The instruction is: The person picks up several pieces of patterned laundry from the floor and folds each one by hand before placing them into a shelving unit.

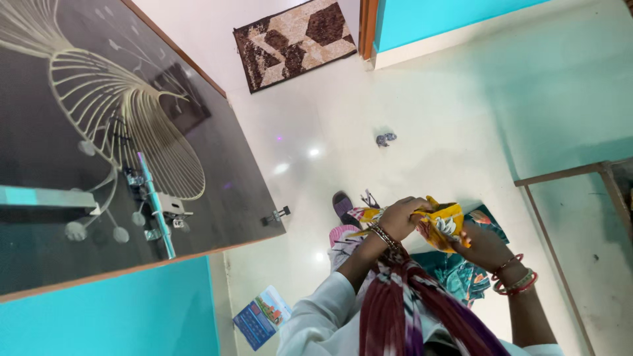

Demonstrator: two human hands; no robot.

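both hands (402,217) grip yellow cloth (443,227), crumpled, red & white print

Yellow printed cloth (443,226) soft, matt; floor (461,118) glossy tile; rug (297,41) coarse woven.

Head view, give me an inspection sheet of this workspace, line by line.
Surface: glossy pale floor, lamp glare on it.
Job's things: yellow patterned cloth, bunched between both hands; teal floral fabric beneath.
Clutter: small grey crumpled scrap and a blue printed card on the floor.
Grippers: left hand and right hand both grip the cloth; bangles on the wrists.
Cables: nothing seen.
Surroundings: brown patterned mat, dark door with latch, teal walls.
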